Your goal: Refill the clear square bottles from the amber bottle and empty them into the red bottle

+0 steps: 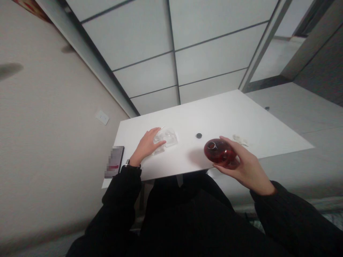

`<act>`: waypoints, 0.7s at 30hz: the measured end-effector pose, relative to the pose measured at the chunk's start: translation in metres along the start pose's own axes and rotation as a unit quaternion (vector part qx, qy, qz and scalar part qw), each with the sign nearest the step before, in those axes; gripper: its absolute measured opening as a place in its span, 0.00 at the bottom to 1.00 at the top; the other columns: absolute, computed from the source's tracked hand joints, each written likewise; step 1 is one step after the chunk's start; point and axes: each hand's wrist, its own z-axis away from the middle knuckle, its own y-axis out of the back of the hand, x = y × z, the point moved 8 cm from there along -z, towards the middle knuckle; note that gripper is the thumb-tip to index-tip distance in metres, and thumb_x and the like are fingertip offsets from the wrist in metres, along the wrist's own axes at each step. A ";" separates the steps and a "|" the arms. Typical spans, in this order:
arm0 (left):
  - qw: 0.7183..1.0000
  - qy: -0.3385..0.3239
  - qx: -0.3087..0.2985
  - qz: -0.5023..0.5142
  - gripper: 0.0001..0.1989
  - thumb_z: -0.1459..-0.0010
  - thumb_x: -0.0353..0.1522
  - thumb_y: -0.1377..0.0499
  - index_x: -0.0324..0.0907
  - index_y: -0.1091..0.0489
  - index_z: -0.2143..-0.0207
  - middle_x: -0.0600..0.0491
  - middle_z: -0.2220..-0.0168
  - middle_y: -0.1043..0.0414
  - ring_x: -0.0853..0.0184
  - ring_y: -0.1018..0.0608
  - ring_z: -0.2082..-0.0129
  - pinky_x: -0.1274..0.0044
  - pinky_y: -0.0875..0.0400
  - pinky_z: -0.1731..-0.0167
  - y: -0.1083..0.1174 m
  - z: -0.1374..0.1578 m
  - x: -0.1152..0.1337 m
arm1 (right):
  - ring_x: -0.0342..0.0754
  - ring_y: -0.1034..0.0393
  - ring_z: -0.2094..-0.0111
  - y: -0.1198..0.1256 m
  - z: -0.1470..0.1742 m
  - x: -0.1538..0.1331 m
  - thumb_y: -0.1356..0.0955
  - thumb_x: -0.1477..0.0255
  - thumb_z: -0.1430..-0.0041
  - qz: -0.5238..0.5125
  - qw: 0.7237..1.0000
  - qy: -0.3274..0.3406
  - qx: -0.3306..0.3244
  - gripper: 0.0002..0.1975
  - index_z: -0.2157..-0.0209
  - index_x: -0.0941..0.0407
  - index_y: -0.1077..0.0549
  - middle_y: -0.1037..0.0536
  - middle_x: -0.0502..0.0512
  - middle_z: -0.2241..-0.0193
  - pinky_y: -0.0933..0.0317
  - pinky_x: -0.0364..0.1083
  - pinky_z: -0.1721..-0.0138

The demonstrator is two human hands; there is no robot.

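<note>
My right hand (248, 167) is wrapped round a dark red, see-through bottle (218, 151), held above the table's front edge. The bottle's uncapped mouth faces up and tilts a little to the left. My left hand (150, 144) rests at a clear container (170, 137), its thumb and fingers spread around the near-left part. Whether this is one clear piece or two set side by side, I cannot tell. A small round black cap (198, 135) lies on the table between the two hands.
A crumpled whitish piece (240, 140) lies on the white table (209, 110) beyond my right hand. At the left edge is a dark-edged flat item (114, 162), partly blurred out. Panelled sliding doors (150, 46) stand behind; a wall rises on the left.
</note>
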 end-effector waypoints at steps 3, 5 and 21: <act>0.998 -0.018 -0.021 -0.064 0.33 0.36 0.49 0.35 0.41 0.31 0.35 0.40 0.33 0.28 0.47 0.28 0.31 0.50 0.46 0.27 -0.007 -0.016 0.014 | 0.64 0.24 0.40 -0.001 0.003 0.003 0.24 0.60 0.40 -0.003 1.000 -0.003 -0.003 0.38 0.31 0.51 0.35 0.23 0.63 0.37 0.26 0.60 0.42; 0.995 -0.030 -0.030 -0.094 0.31 0.36 0.47 0.34 0.40 0.28 0.38 0.39 0.36 0.26 0.46 0.26 0.33 0.50 0.45 0.27 -0.010 -0.020 0.022 | 0.63 0.24 0.40 -0.001 0.003 0.005 0.24 0.60 0.39 0.001 1.000 -0.003 0.000 0.38 0.31 0.50 0.35 0.23 0.63 0.37 0.26 0.60 0.42; 0.988 -0.151 0.011 -0.024 0.31 0.30 0.41 0.39 0.41 0.39 0.30 0.36 0.34 0.30 0.48 0.27 0.33 0.51 0.33 0.32 -0.045 0.057 0.083 | 0.60 0.20 0.45 -0.025 -0.018 -0.005 0.24 0.61 0.38 0.106 0.990 0.065 -0.071 0.38 0.30 0.51 0.37 0.21 0.63 0.41 0.22 0.54 0.53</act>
